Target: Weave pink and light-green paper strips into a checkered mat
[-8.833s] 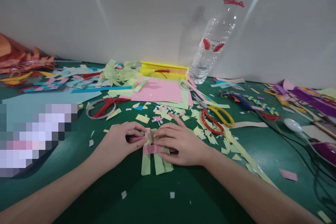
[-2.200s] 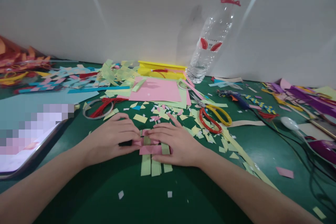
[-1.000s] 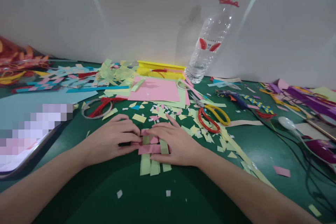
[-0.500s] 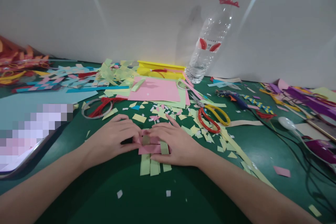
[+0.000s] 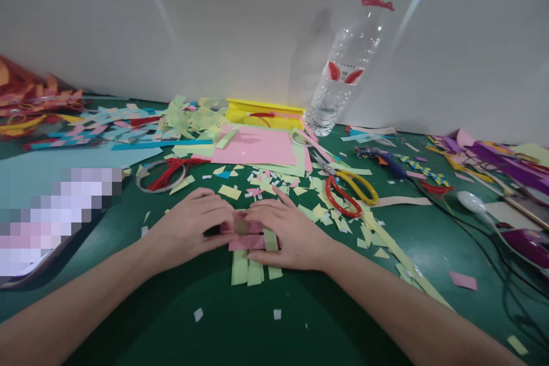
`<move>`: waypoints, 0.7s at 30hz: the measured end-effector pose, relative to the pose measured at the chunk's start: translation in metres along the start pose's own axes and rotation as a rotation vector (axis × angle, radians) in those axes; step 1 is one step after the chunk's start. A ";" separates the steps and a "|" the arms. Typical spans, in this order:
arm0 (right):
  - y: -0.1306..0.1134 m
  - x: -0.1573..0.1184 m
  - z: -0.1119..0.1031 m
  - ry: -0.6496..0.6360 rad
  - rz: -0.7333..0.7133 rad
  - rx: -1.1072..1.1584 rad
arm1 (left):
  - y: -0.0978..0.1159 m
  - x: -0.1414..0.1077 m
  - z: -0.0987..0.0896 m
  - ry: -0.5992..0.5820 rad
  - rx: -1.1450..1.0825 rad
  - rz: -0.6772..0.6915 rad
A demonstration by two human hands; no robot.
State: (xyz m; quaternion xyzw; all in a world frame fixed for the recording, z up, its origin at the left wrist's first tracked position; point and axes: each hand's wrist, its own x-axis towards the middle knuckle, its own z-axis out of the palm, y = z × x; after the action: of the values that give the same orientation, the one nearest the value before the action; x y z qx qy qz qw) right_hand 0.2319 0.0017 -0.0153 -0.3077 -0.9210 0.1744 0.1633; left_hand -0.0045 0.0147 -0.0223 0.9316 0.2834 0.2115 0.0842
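A small piece woven from pink and pale green paper strips (image 5: 247, 267) lies on the green table, its green ends pointing toward me. At its left side my left hand (image 5: 195, 226) pinches the pink paper between thumb and fingertips. My right hand (image 5: 289, 231) rests over its right side, fingers curved on the strips and the thumb along the lower edge. A small brownish round spot shows on the pink part between the hands. The fingers hide much of the weave.
Red-and-yellow-handled scissors (image 5: 343, 197) lie right of the hands among paper scraps. Behind are pink sheets (image 5: 257, 147) and a leaning bottle (image 5: 347, 68). A blurred-out device (image 5: 51, 223) is at left, a purple glue gun (image 5: 525, 243) at right.
The view has shifted slightly. My left thumb and fingertips have moved a little over the pink paper; my right hand stays nearly still.
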 end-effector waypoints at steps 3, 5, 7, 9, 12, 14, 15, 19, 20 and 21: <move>-0.001 0.000 -0.001 0.008 -0.006 0.000 | 0.001 0.000 0.000 -0.002 0.005 0.003; -0.001 0.001 -0.001 0.011 -0.011 0.008 | 0.001 0.000 0.000 -0.001 0.012 0.013; 0.000 0.000 -0.002 0.018 -0.009 0.037 | 0.003 0.001 -0.001 0.018 0.020 0.025; 0.000 0.000 -0.003 0.037 0.005 0.084 | 0.006 0.001 -0.003 0.053 0.030 0.027; 0.000 -0.001 -0.004 0.143 -0.001 0.152 | 0.013 0.003 -0.004 0.080 0.050 0.042; 0.001 -0.001 -0.004 0.284 -0.019 0.198 | 0.018 0.004 -0.004 0.059 0.062 0.078; 0.002 -0.002 -0.003 0.359 -0.019 0.213 | 0.020 0.004 -0.003 0.038 0.065 0.097; 0.008 -0.003 -0.003 0.532 0.021 0.160 | 0.026 0.005 0.001 -0.102 0.046 0.150; 0.010 -0.003 -0.003 0.546 0.022 0.133 | 0.027 0.005 0.002 -0.139 0.036 0.153; 0.013 -0.003 -0.003 0.554 0.010 0.108 | 0.026 0.005 0.002 -0.171 0.029 0.153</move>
State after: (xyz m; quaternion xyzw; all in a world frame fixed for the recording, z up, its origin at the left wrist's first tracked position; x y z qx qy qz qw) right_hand 0.2418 0.0097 -0.0189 -0.3392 -0.8291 0.1332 0.4240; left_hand 0.0130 -0.0044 -0.0149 0.9663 0.2063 0.1329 0.0782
